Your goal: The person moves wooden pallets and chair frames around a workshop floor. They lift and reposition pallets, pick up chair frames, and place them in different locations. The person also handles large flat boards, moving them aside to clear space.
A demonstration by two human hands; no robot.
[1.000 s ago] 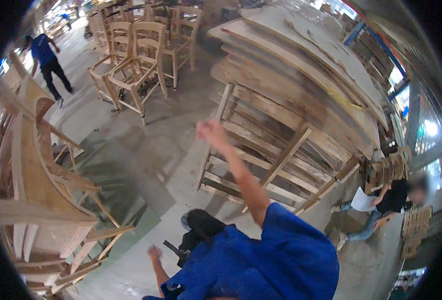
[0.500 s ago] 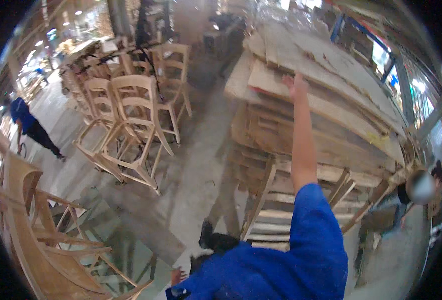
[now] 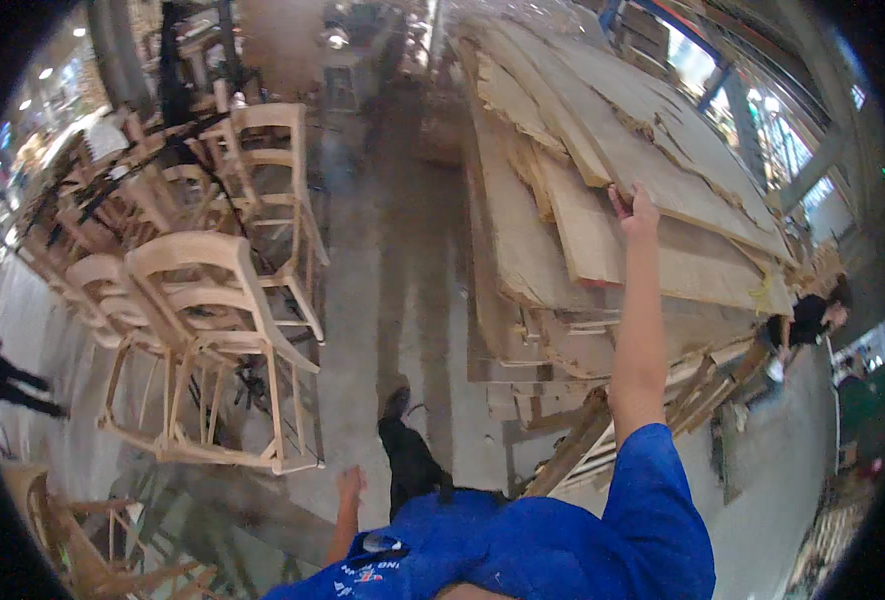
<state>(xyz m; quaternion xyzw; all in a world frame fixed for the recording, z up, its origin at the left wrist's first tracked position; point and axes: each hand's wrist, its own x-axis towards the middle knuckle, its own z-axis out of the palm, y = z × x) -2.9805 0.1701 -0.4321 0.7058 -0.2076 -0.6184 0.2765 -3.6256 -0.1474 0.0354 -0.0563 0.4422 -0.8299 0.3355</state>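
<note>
My right arm in its blue sleeve reaches over a tall stack of raw boards point(image 3: 522, 240) with rough, wavy edges. My right hand point(image 3: 638, 210) is at the end edge of an upper board point(image 3: 562, 115), its fingers apart and seemingly touching the wood; no grip around the board shows. Low on the left of my body hangs my left hand point(image 3: 350, 484), with nothing visible in it and its fingers loosely apart. Nearest to that hand is an unfinished wooden chair point(image 3: 202, 260), standing apart from it.
Several more bare wooden chairs point(image 3: 267, 150) crowd the left, with curved chair parts point(image 3: 62, 530) at the lower left. A concrete aisle point(image 3: 347, 330) runs between chairs and boards. One person point(image 3: 12, 375) is at the far left, another point(image 3: 807, 320) beyond the stack at right.
I have come closer to the board stack and chairs. My right hand has gone from hovering over the boards to an upper board's edge. The left hand shows more fully.
</note>
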